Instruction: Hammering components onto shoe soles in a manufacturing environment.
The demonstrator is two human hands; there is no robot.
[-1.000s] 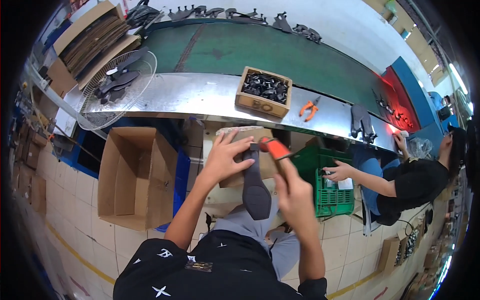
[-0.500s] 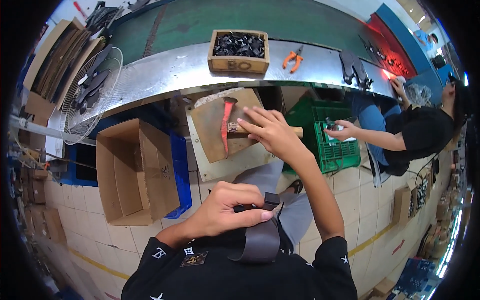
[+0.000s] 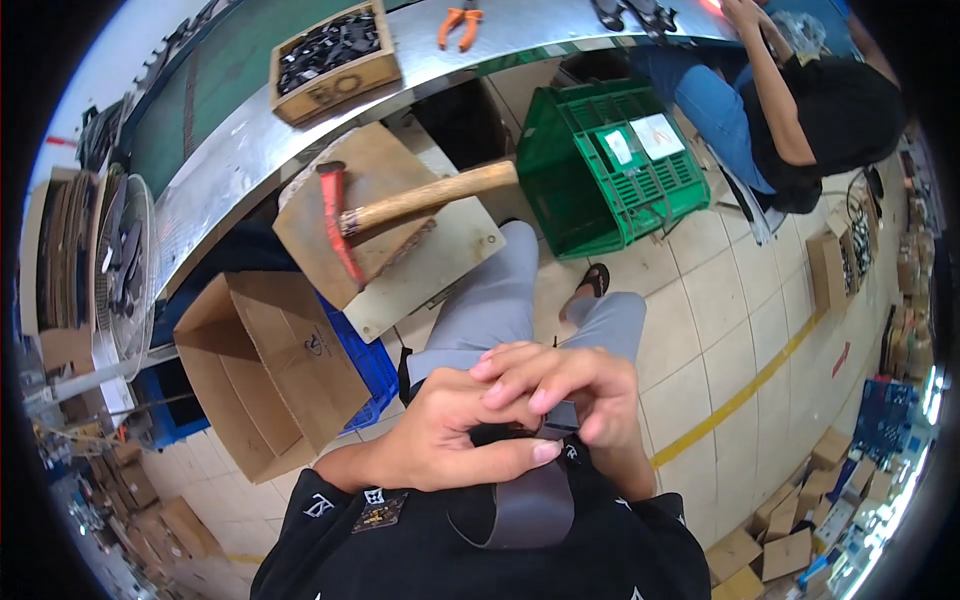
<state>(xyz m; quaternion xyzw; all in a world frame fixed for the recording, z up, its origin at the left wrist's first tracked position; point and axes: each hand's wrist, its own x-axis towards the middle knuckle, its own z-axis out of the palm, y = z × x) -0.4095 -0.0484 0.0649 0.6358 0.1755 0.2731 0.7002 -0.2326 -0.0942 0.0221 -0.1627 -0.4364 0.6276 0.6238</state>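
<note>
Between the fingers, a smooth, curled, dark strip.

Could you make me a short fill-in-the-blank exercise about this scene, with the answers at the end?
1. The left hand grips a dark sole, seen against a shirt coloured mostly ____.
2. The hammer has a handle made of ____.
3. The pliers have handles coloured ____.
4. In the picture, the wooden box of small black parts sits to the ____ of the pliers.

Missing words: black; wood; orange; left.
</note>
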